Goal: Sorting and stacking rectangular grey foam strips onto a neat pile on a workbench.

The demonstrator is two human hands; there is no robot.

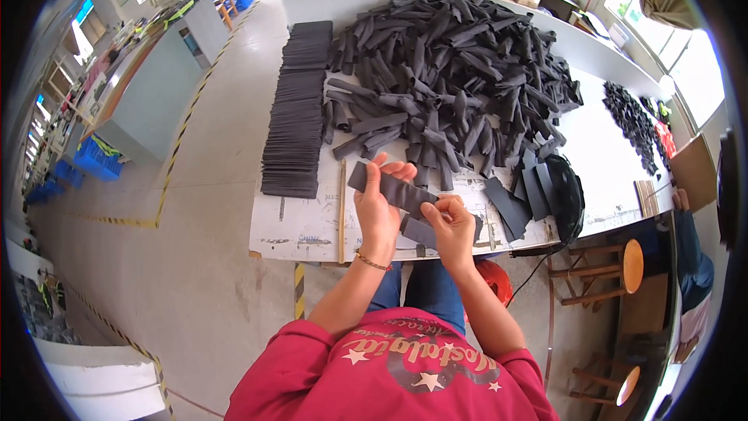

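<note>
A flat black fabric-like strip is stretched between my hands above the front of the white table. My left hand grips its left part, thumb on top, with the other fingers partly hidden behind. At the strip's right end, my right hand pinches it between thumb and fingers. Below the strip, close to my right hand, lies a greyer flat piece; I cannot tell whether that hand touches it. A large heap of loose, curled dark pieces lies beyond my hands.
Left of the heap runs a long, neat row of stacked dark pieces. A wooden stick lies near my left hand. On the right are flat dark pieces, a black round-edged object with a cable, and a wooden stool.
</note>
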